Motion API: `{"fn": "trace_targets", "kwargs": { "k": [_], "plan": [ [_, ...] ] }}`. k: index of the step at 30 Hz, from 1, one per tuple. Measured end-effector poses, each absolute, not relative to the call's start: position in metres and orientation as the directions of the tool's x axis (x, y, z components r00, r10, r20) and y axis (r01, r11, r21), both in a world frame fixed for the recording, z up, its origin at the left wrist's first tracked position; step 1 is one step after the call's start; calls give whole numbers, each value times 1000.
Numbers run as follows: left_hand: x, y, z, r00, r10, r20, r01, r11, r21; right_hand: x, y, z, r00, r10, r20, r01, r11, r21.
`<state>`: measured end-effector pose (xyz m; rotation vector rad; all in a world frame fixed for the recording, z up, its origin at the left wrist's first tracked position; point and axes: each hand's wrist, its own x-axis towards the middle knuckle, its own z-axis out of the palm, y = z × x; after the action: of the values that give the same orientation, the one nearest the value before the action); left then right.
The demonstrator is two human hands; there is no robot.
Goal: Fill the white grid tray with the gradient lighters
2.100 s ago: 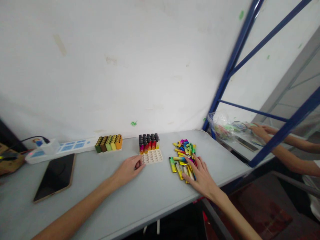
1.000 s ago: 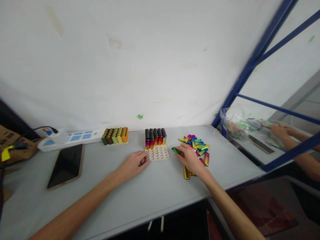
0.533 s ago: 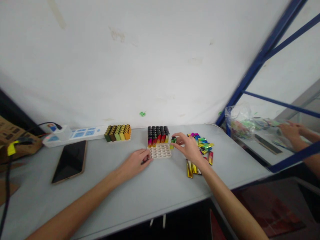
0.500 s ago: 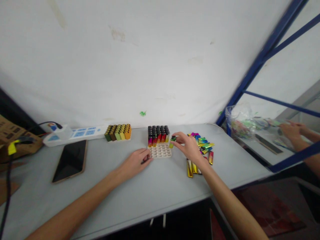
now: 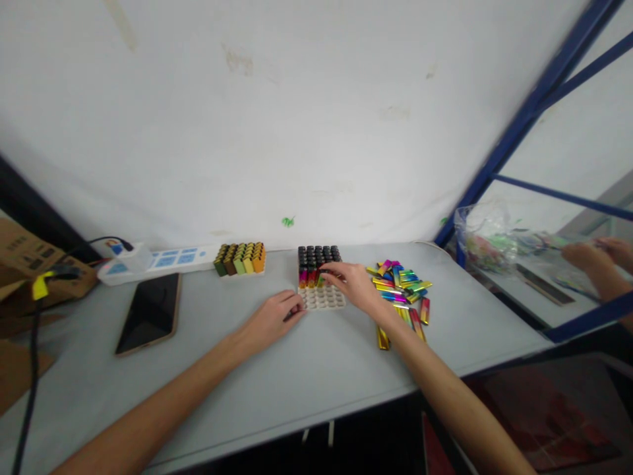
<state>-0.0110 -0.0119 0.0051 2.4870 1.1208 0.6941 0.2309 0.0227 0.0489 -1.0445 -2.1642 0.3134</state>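
A white tray [image 5: 322, 299] with rows of round holes sits in the middle of the table. Its back rows hold upright lighters [image 5: 316, 255] with black tops and shiny coloured bodies; the front rows of holes are bare. My left hand [image 5: 277, 319] lies at the tray's left front corner, fingers curled against its edge, a dark spot showing beneath them. Over the front of the filled rows, my right hand [image 5: 353, 285] pinches a yellow-green lighter [image 5: 320, 280], partly hidden by the fingers. To the right of that hand spreads a loose pile of shiny metallic lighters [image 5: 403, 284].
Further left stands a second tray of gold-topped lighters [image 5: 241, 258], beside a white power strip [image 5: 171, 262]. A phone [image 5: 150, 313] lies in front of the strip. A blue metal frame [image 5: 499, 155] rises at the right, with a clear plastic bag [image 5: 487, 241] and another person's hands [image 5: 588, 260] beyond.
My right hand has moved left with the yellow-green lighter, from beside the filled rows to over their front. My left hand stays by the tray's corner. The whole view has shifted slightly.
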Motion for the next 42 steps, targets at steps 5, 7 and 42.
{"fn": "trace_targets", "kwargs": {
  "k": [5, 7, 42],
  "plan": [
    [-12, -10, 1, 573, 764, 296, 601, -637, 482, 224, 22, 47, -417, 795, 441, 656, 599, -459],
    [-13, -9, -1, 574, 763, 298, 596, -639, 487, 221, 21, 47, -410, 792, 452, 680, 596, -427],
    [-13, -5, -1, 585, 750, 310, 572, -652, 498, 342, -7, 30, -552, 776, 306, 744, 624, -238]
  ]
}}
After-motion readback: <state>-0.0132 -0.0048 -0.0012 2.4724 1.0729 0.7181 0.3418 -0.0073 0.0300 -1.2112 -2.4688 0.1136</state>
